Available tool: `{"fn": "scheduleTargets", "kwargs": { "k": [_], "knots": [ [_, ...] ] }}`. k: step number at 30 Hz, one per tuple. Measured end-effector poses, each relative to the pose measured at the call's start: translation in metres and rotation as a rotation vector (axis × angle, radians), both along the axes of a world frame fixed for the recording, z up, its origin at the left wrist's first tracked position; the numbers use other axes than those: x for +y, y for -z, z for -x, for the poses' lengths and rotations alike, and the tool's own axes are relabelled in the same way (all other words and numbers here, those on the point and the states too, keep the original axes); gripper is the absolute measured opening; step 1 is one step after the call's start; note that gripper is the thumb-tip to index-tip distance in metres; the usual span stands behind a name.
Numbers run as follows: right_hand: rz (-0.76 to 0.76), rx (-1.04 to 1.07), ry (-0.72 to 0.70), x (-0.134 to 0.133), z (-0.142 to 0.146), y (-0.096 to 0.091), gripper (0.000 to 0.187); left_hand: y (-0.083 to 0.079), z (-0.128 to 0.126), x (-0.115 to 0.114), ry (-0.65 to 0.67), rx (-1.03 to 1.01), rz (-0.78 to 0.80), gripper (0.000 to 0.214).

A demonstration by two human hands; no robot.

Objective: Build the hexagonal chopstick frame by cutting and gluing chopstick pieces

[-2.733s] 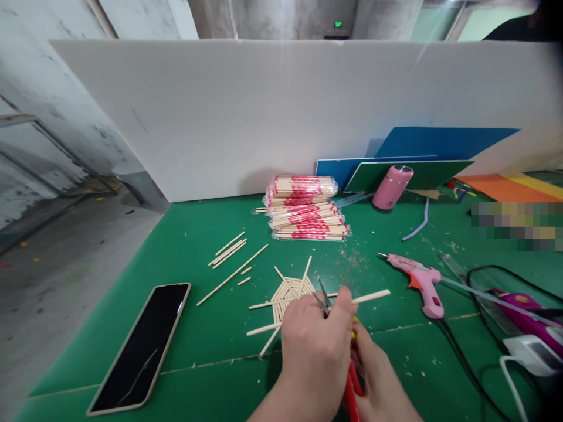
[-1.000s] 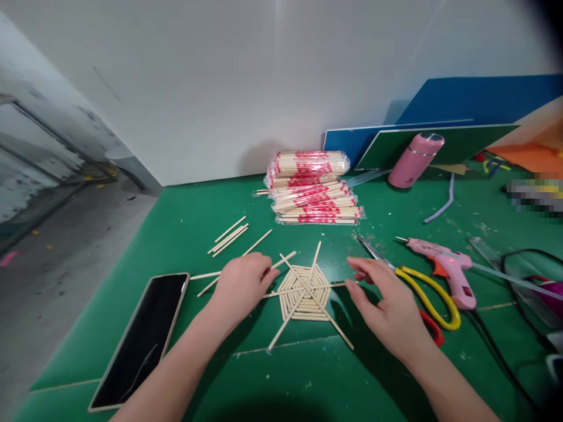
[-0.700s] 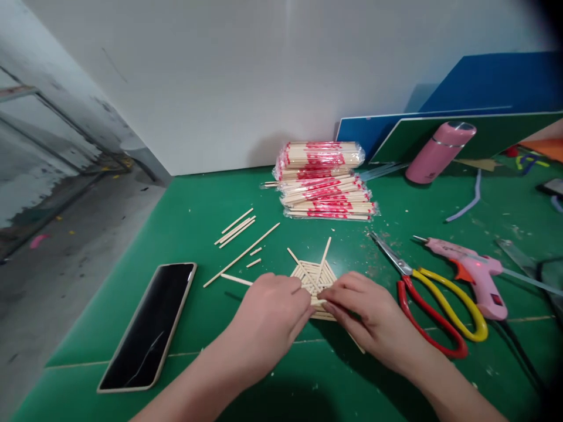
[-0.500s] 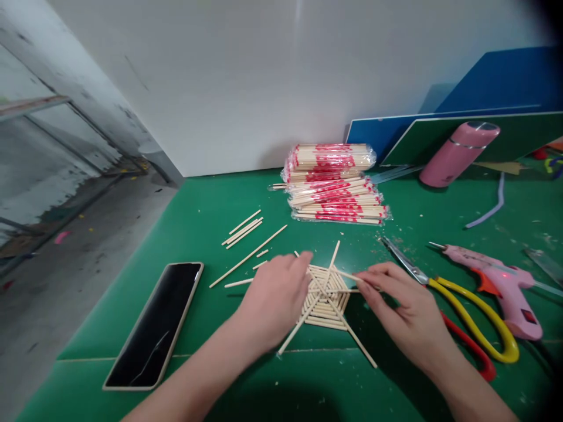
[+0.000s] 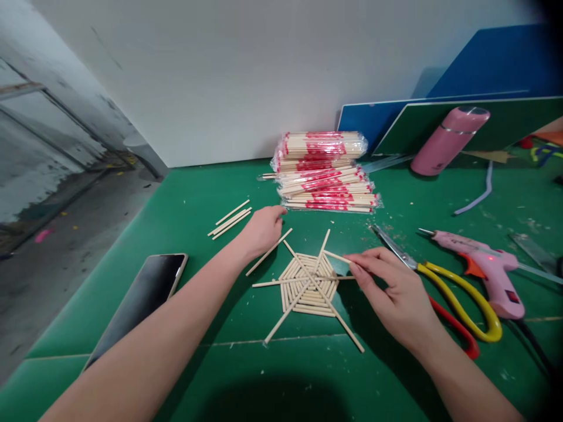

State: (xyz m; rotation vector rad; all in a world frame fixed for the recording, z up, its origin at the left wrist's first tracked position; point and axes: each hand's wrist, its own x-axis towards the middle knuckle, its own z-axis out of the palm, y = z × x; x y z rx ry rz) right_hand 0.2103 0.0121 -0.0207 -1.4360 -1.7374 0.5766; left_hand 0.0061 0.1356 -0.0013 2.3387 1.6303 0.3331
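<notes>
My right hand (image 5: 387, 290) pinches a short wooden stick (image 5: 336, 257) between thumb and fingertips. The stick's far end meets a spoke at the upper right of a web-like stick frame (image 5: 310, 293), made of crossed long sticks with rings of shorter ones. Beyond the frame's upper left, my left hand (image 5: 263, 228) is low over the table, palm down. Its fingers reach forward, partly hidden, with no held thing visible. A loose longer stick (image 5: 270, 252) lies beside and partly under that hand.
Several cut sticks (image 5: 231, 223) lie at the left, near a phone (image 5: 141, 299) partly covered by my forearm. Wrapped chopsticks (image 5: 325, 170) are piled behind. Yellow-and-red-handled pliers (image 5: 407, 258), a pink glue gun (image 5: 484, 261) and a pink bottle (image 5: 451, 140) occupy the right.
My left hand has left the stick frame and moved forward and left. The loose longer stick has shifted towards the frame. My right hand keeps its pinch on the short stick.
</notes>
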Motion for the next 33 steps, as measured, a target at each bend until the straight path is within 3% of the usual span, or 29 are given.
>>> {"fn": "scheduleTargets", "kwargs": {
  "k": [4, 7, 11, 14, 19, 24, 28, 33],
  "knots": [
    [0.017, 0.007, -0.02, 0.0, 0.0, 0.003, 0.02, -0.012, 0.011, -0.016, -0.005, -0.078, -0.091, 0.027],
    [0.018, -0.006, -0.027, 0.0, 0.0, 0.005, 0.019, -0.015, 0.021, -0.044, 0.052, -0.142, -0.124, 0.022],
    [0.011, -0.026, -0.016, 0.002, -0.001, 0.008, 0.017, -0.006, 0.029, -0.086, 0.234, -0.153, -0.115, 0.019],
    [0.005, -0.022, -0.02, 0.003, -0.002, 0.01, 0.016, 0.006, 0.031, -0.104, 0.216, 0.02, -0.111, 0.022],
    [-0.009, 0.0, -0.047, 0.003, -0.003, 0.011, 0.016, 0.016, 0.031, -0.11, 0.14, 0.135, -0.073, 0.024],
    [0.001, -0.006, -0.08, -0.001, -0.002, 0.0, 0.015, 0.02, 0.031, -0.111, 0.158, 0.118, -0.068, 0.024],
    [0.058, -0.07, -0.191, -0.013, 0.003, -0.009, 0.018, 0.025, 0.031, -0.111, 0.189, 0.089, -0.068, 0.025],
    [0.048, -0.118, -0.306, -0.033, 0.011, -0.002, 0.016, 0.022, 0.033, -0.117, 0.175, 0.035, -0.274, 0.024]
  ]
}}
